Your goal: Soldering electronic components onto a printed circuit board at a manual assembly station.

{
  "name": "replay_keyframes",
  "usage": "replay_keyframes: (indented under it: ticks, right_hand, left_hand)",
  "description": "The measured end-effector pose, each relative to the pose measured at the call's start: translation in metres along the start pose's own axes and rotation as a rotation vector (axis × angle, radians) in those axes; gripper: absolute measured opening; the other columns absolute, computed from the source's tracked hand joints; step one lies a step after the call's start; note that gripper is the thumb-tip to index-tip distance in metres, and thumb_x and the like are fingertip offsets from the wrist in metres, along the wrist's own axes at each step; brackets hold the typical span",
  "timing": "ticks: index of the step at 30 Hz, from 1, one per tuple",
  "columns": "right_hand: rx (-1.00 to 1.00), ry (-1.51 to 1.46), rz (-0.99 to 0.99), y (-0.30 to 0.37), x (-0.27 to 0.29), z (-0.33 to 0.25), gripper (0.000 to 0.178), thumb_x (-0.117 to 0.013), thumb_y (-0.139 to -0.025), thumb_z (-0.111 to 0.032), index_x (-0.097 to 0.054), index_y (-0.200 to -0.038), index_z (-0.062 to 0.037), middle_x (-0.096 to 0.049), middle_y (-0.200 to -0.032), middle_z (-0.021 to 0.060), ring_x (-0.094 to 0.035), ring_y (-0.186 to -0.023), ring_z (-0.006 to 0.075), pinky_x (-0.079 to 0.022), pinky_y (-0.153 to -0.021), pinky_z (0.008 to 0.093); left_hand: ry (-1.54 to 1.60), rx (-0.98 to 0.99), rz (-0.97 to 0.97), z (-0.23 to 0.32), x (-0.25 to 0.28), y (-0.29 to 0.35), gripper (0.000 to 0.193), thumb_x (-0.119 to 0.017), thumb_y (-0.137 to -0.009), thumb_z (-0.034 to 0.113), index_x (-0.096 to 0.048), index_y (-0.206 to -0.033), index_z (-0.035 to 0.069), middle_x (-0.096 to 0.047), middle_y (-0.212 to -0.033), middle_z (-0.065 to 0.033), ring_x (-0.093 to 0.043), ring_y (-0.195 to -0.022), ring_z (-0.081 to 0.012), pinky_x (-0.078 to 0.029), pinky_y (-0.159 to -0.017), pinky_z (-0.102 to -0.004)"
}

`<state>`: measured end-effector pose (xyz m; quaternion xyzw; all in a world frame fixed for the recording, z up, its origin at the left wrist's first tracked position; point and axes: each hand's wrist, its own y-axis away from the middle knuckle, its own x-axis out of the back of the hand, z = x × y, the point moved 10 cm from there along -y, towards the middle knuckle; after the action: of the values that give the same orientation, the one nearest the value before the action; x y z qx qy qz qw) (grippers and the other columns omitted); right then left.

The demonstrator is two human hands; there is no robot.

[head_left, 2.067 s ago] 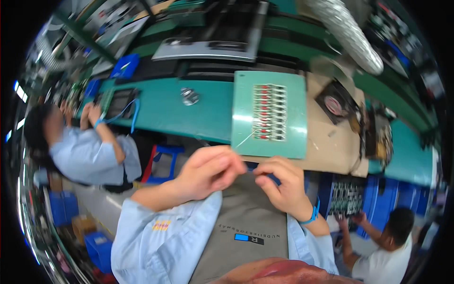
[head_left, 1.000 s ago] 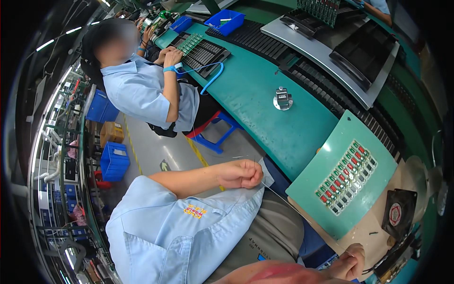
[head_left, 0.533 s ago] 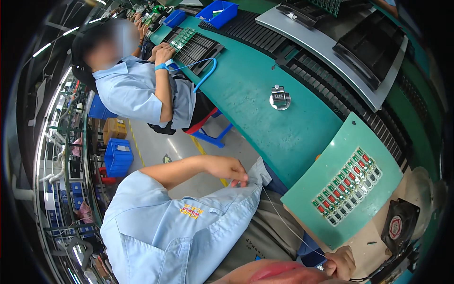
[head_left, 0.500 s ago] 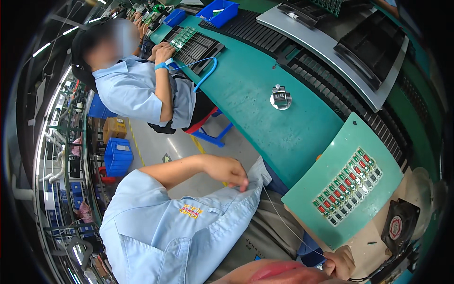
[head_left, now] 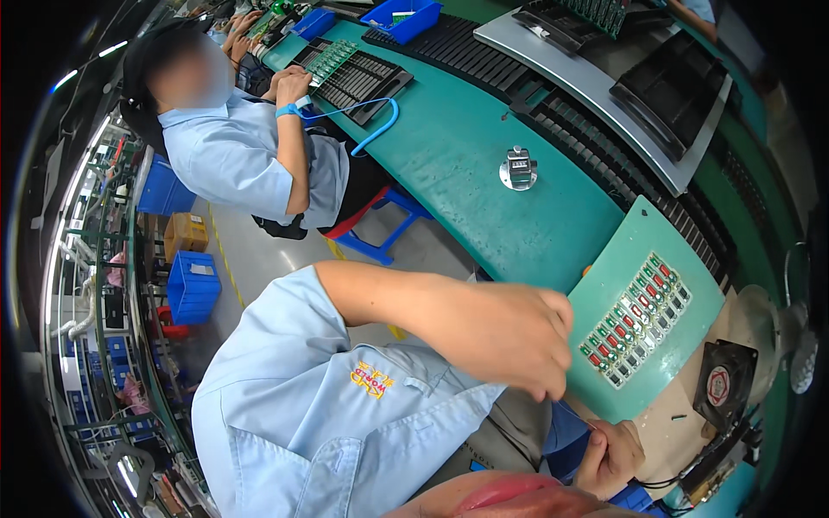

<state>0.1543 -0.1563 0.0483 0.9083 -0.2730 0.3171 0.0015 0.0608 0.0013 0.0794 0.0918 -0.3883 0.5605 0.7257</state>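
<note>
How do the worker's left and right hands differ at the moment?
Size in view: the left hand looks clearly larger than the right hand.
Pose: the left hand shows its back, while the right hand is curled with its thumb visible.
Hold: the right hand is closed on a thin pale strand; whether the left hand holds anything is hidden.
Shared: both are bare and near the light green plate.

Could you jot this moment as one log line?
left hand: near green sheet | right hand: holding thin strand | tally counter: on bench | fan: beside sheet
</note>
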Motion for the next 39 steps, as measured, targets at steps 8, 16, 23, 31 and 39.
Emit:
replay_keyframes:
  ticks: [8, 16, 23, 31, 39]
  right_hand:
    - [0.092, 0.094, 0.144, 0.0, 0.002, -0.023, 0.026, -0.055, -0.101, -0.019, -0.061, -0.08, -0.005, -0.048, -0.064, 0.0012, -0.039, -0.06, 0.0157, -0.036, -0.058, 0.0305]
    - [-0.06, -0.464, 1.009, 0.069, 0.066, 0.007, 0.027, -0.058, -0.099, -0.018, -0.061, -0.076, -0.0042, -0.051, -0.067, 0.0015, -0.041, -0.062, 0.0125, -0.036, -0.058, 0.0263]
    - [-0.247, -0.452, 0.554, 0.038, 0.016, 0.033, 0.023, -0.06, -0.094, -0.013, -0.072, -0.078, -0.0002, -0.057, -0.061, 0.0029, -0.044, -0.054, 0.0112, -0.035, -0.053, 0.024]
    - [-0.146, -0.545, 0.403, 0.025, -0.004, 0.024, 0.018, -0.065, -0.093, -0.012, -0.074, -0.082, -0.0012, -0.054, -0.054, -0.0001, -0.041, -0.049, 0.0109, -0.033, -0.05, 0.0241]
    - [-0.269, -0.57, 0.346, 0.022, -0.006, 0.029, 0.011, -0.065, -0.091, -0.002, -0.074, -0.084, -0.0029, -0.065, -0.069, 0.0021, -0.051, -0.056, 0.0137, -0.041, -0.056, 0.0249]
  left_hand:
    - [0.256, -0.017, -0.267, 0.02, -0.095, -0.032, 0.026, -0.065, -0.095, 0.032, -0.071, -0.098, 0.007, -0.071, -0.088, -0.0052, -0.066, -0.08, -0.0311, -0.051, -0.082, -0.04]
    - [0.348, 0.333, 0.009, -0.013, -0.049, -0.031, 0.047, -0.07, -0.094, 0.034, -0.065, -0.131, 0.007, -0.073, -0.095, -0.007, -0.065, -0.068, -0.0296, -0.051, -0.063, -0.0378]
    - [0.666, 0.287, 0.4, -0.019, -0.02, -0.019, 0.075, -0.082, -0.082, 0.006, -0.054, -0.15, 0.011, -0.069, -0.101, -0.0023, -0.051, -0.067, -0.0096, -0.04, -0.055, -0.0204]
    - [0.361, 0.162, 0.448, -0.016, -0.014, -0.028, 0.034, -0.084, -0.078, 0.002, -0.079, -0.11, 0.009, -0.067, -0.097, -0.0053, -0.058, -0.075, -0.0115, -0.045, -0.06, -0.0212]
    - [0.269, 0.183, 0.345, -0.013, -0.014, -0.044, 0.023, -0.081, -0.073, -0.005, -0.081, -0.092, 0.008, -0.066, -0.094, -0.0031, -0.057, -0.071, -0.0129, -0.045, -0.06, -0.0247]
